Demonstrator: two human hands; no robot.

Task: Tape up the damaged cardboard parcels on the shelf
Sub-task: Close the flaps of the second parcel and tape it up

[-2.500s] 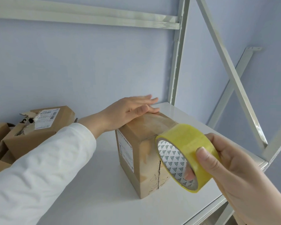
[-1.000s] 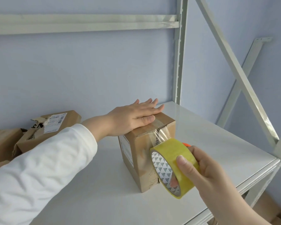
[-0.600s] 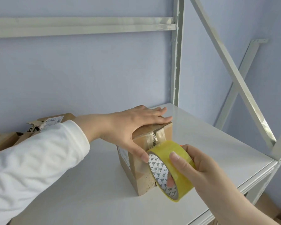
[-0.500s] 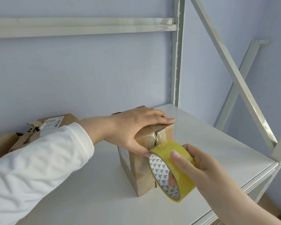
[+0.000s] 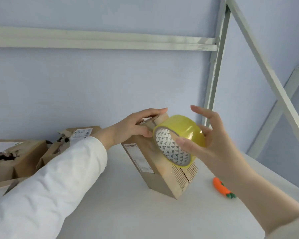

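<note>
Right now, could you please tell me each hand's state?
Left hand: gripping the top of the tilted cardboard parcel.
Right hand: holding the yellow tape roll.

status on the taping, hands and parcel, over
Left hand grips tilted parcel at its top. Right hand pinches yellow tape roll in front of it. Orange carrot-shaped item lies on shelf beside parcel, clear of both hands.

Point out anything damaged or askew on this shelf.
The tall brown cardboard parcel gripped by the left hand leans, its front seam split. The brown cardboard box at far left has a torn hole.
</note>
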